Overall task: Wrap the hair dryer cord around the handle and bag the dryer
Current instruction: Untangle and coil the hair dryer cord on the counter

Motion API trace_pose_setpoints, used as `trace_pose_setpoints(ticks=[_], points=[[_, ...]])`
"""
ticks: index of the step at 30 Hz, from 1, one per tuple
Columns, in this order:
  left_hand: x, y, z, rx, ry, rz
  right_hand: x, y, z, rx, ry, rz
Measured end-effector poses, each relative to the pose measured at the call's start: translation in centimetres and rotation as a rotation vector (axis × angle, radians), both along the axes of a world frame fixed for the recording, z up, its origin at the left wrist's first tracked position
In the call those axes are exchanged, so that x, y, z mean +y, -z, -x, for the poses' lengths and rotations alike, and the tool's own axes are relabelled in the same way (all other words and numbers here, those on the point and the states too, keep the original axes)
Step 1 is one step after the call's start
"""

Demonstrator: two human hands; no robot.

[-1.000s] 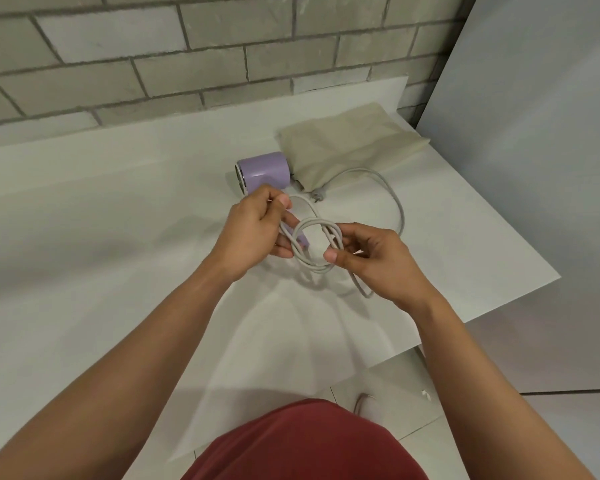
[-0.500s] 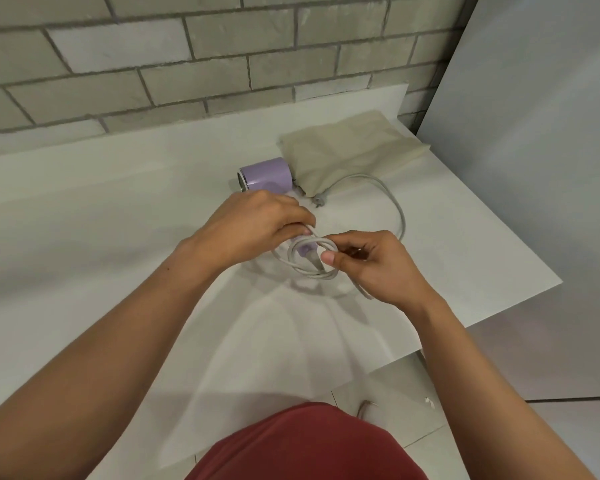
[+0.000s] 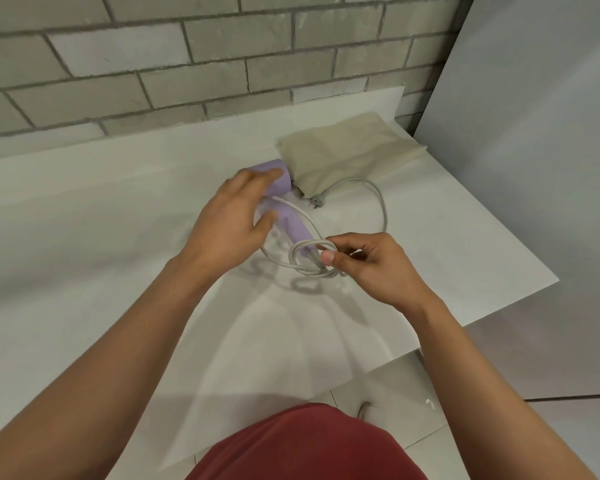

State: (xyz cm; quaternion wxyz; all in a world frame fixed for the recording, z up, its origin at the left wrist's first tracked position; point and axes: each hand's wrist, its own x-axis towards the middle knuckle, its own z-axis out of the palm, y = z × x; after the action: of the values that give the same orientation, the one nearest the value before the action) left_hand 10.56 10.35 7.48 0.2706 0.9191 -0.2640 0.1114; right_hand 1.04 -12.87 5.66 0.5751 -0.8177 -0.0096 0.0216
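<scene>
Right hand (image 3: 371,265) fingers pinch cord (image 3: 309,261) loops; left hand (image 3: 232,220) fingers spread, loose over dryer (image 3: 291,220).

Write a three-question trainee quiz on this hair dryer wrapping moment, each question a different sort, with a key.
1. True or false: the hair dryer is already inside the beige bag.
2. Multiple choice: which hand pinches the coiled loops of the cord near the end of the handle? A) left hand B) right hand C) neither
3. Fill in: the loose end of the cord, with the plug, lies on the white table right next to the ____.

Key
1. False: it lies on the table beside the bag.
2. B
3. bag
</scene>
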Motion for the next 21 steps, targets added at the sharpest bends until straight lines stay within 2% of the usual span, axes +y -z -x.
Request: trace_pose_setpoints(ticks=[4,6,8,13,19,21], points=[[-0.9,-1.4,-0.3,-0.232,0.368,-0.303,0.3,-0.8,0.0,-0.026,-0.022,-0.018],[-1.6,-1.9,-0.5,-0.287,0.445,-0.336,0.3,-1.2,-0.1,-0.040,-0.025,-0.014],[-1.8,-2.1,-0.5,-0.341,0.417,-0.319,0.1,-1.4,0.0,-0.040,-0.019,-0.018],[-2.1,-2.0,0.5,-0.420,0.114,-0.074,-0.9,-1.6,0.0,-0.054,0.003,-0.069],[-0.9,-3.5,0.7,-0.070,-0.211,0.442,-1.3,-1.5,-0.4,-0.101,-0.009,-0.056],[-0.2,-3.9,0.3,-0.020,-0.259,0.465,-1.3,-1.1,-0.5,-0.107,-0.004,-0.062]])
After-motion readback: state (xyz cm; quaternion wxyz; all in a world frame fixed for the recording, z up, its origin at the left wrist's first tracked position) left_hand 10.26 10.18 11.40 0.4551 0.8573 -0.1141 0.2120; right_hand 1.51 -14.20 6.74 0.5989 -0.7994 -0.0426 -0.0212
